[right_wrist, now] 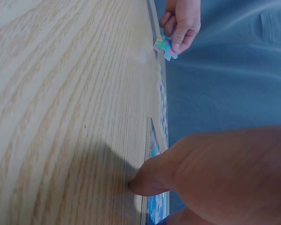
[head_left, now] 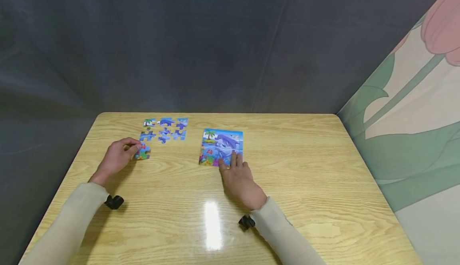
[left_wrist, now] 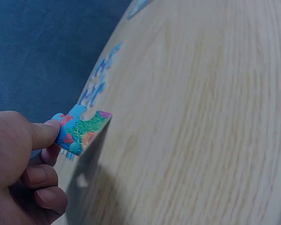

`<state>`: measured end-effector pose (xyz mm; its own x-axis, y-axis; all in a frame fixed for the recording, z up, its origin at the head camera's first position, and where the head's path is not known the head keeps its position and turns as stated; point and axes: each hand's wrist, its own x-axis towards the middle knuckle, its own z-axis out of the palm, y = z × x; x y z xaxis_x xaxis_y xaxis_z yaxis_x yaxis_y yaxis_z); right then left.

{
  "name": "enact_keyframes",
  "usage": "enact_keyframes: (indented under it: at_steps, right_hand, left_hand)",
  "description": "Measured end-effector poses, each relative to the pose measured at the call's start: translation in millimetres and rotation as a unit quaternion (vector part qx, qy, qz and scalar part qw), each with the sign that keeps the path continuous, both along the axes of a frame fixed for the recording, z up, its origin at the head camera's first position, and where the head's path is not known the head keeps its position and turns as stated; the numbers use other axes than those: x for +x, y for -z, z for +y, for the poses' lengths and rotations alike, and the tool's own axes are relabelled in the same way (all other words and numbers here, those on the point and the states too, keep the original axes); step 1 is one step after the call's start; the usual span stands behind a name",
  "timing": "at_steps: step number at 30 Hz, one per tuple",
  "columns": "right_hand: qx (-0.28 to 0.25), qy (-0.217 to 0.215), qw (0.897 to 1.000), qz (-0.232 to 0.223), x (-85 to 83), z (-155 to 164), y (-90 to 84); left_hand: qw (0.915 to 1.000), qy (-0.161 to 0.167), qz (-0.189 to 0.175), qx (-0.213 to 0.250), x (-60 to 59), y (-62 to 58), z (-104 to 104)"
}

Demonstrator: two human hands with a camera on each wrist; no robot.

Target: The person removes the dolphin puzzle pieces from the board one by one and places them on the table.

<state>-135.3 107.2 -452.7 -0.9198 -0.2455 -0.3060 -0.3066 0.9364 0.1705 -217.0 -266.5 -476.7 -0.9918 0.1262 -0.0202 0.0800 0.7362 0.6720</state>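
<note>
Pale, glossy wood-grain laminate covers the rectangular table (head_left: 305, 185), and a bright patch of light glares on its near middle. On its left side the left hand (head_left: 118, 157) pinches a small, flat cardboard jigsaw piece printed in blue, green and red (head_left: 143, 152). The thumb lies across the printed face while the other fingers curl beneath it, as the left wrist view shows, with the thumb (left_wrist: 42, 133) pressed on the piece (left_wrist: 79, 131). The piece is tilted up, one edge low over the tabletop; whether that edge touches the wood cannot be told. It has a rounded knob and a notch along its edges.

Just beyond this hand, toward the far left of the table, lie loose blue jigsaw pieces in two short rows (head_left: 164, 129), flat and slightly apart from one another.

To the right of them, near the middle of the table, sits a flat rectangular puzzle board with a blue border and a dolphin and palm-tree picture (head_left: 221, 143). The right hand (head_left: 240, 181) rests flat, fingers nearly straight and close together, their tips pressing on the near right corner of the board while the palm lies on the bare wood. It grips nothing.

Both arms wear snug beige sleeves (head_left: 72, 225). A dark grey fabric backdrop (head_left: 215, 41) hangs behind the table.
</note>
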Motion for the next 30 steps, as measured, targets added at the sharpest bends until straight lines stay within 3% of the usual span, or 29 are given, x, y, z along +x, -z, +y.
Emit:
enact_keyframes:
  at_steps: [20, 30]
  right_hand:
    - [0.010, -0.005, 1.000, 0.015, 2.4, -1, -0.3]
    - [0.012, -0.003, 1.000, 0.009, 1.8, -1, -0.1]
  left_hand:
    - [0.9995, -0.030, -0.005, -0.012, -5.0, 5.1, 5]
    - [0.9971, -0.068, -0.026, -0.019, -10.3, 9.4, 9]
